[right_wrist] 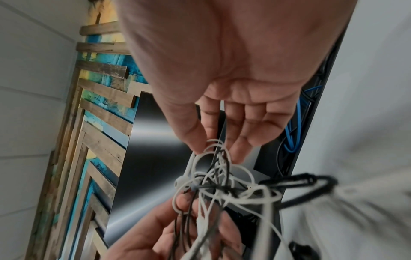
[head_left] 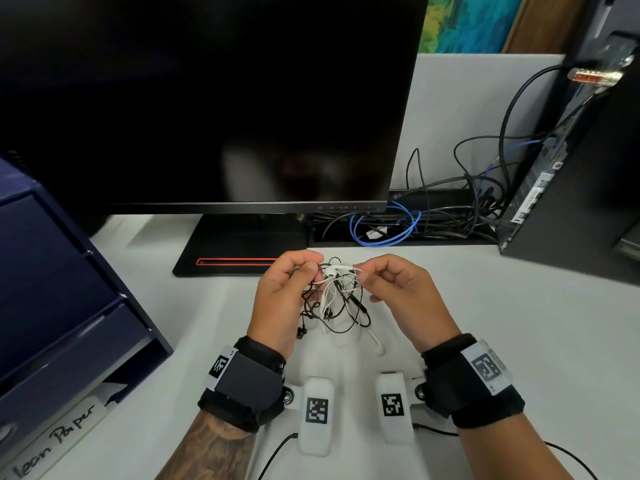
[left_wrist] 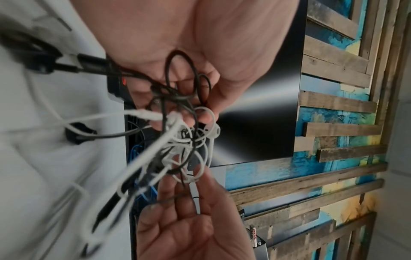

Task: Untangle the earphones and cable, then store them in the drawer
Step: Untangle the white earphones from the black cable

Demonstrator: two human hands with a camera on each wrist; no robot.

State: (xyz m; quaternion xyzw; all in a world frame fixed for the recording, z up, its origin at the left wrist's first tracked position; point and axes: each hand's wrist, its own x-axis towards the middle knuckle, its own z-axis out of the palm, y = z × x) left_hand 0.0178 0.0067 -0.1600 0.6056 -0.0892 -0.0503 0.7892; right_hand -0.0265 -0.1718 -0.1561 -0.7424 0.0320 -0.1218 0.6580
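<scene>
A tangle of white earphones (head_left: 330, 271) and black cable (head_left: 356, 306) hangs above the white desk between both hands. My left hand (head_left: 287, 289) grips the left side of the tangle (left_wrist: 177, 133), with black loops running across its fingers. My right hand (head_left: 391, 289) pinches white loops at the top right of the tangle (right_wrist: 213, 168) between thumb and fingertips. A white earbud (left_wrist: 214, 131) sticks out near the left fingertips. Loose ends with a black earbud (head_left: 302, 332) and a white plug (head_left: 377, 344) dangle toward the desk. The blue drawer unit (head_left: 62, 289) stands at the left.
A black monitor (head_left: 207, 98) on its stand (head_left: 239, 251) fills the back. A trough of black and blue cables (head_left: 398, 226) and a black computer tower (head_left: 571, 174) sit at the back right. A label reading "Clean Paper" (head_left: 59, 441) lies near the drawer unit.
</scene>
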